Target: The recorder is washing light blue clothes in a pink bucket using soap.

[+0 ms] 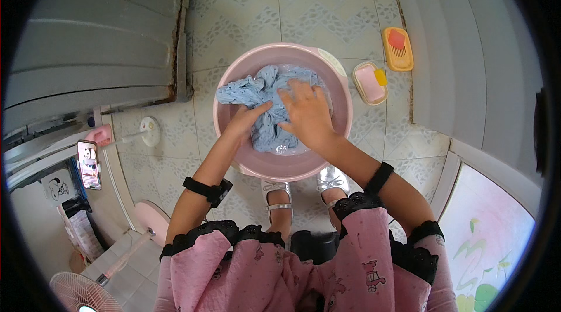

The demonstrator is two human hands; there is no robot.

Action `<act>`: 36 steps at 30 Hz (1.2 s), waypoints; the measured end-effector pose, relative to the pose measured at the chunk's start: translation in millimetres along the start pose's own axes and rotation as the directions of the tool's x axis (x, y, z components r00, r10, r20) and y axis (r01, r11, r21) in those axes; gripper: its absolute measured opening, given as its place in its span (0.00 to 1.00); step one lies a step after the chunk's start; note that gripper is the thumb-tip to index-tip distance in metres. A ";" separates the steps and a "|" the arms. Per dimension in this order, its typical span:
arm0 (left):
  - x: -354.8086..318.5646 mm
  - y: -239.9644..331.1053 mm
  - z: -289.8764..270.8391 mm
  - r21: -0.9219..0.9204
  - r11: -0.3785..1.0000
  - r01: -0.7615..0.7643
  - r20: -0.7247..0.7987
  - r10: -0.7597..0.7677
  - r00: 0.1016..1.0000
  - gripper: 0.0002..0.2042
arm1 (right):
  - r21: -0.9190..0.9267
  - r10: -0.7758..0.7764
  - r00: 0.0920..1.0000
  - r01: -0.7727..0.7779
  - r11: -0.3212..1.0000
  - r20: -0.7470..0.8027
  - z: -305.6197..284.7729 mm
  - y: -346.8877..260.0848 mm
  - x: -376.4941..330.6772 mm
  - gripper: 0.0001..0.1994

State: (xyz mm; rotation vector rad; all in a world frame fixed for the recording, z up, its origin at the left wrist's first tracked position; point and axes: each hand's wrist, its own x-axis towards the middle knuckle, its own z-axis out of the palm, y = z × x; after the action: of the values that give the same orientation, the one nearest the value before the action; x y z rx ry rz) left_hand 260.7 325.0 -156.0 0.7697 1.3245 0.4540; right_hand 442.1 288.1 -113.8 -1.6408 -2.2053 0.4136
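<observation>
A wet light-blue garment [270, 128] with small dark specks lies bunched in a pink basin [263, 165] with some sudsy water in it. My left hand [248, 120] is at the basin's left side, its thumb over a fold of the garment and its other fingers mostly hidden in the cloth, so it appears to grip it. Spread fingers and a flat palm put my right hand [307, 112] on top of the garment, right of the basin's middle. One end of the cloth rises near the left rim.
Right of the basin, a soap dish [370, 91] holds a pink bar and something yellow. An orange dish [398, 55] carries a red piece beyond it. A phone [89, 164] on a stand and a fan [82, 291] are at left. My silver shoes [333, 179] touch the tiled floor close by.
</observation>
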 end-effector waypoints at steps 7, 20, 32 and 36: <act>-32.4 32.1 8.2 -0.399 0.881 0.256 0.219 -0.179 0.959 0.19 | -0.030 0.186 0.967 -0.184 0.982 0.172 -1.9 47.5 6.7 0.16; -82.7 61.0 -2.7 -0.456 0.881 0.125 0.231 -0.018 0.973 0.25 | 0.613 -0.191 0.981 0.165 0.773 -0.023 -50.3 -14.0 -7.6 0.26; -90.6 71.2 -14.1 -0.078 0.997 -0.009 0.050 0.013 0.999 0.23 | 0.624 0.247 0.969 -0.198 0.755 0.008 -14.5 29.9 -12.6 0.07; -86.4 60.8 -51.2 -0.140 0.987 -0.084 -0.230 0.050 0.972 0.20 | 0.839 0.505 0.833 -0.431 0.333 0.227 -23.0 80.0 -8.8 0.06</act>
State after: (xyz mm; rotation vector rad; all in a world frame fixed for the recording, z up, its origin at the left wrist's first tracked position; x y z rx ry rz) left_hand 200.4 318.6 -55.4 0.6533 1.4600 0.7036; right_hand 523.1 302.7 -129.3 -1.5322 -0.9746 1.3517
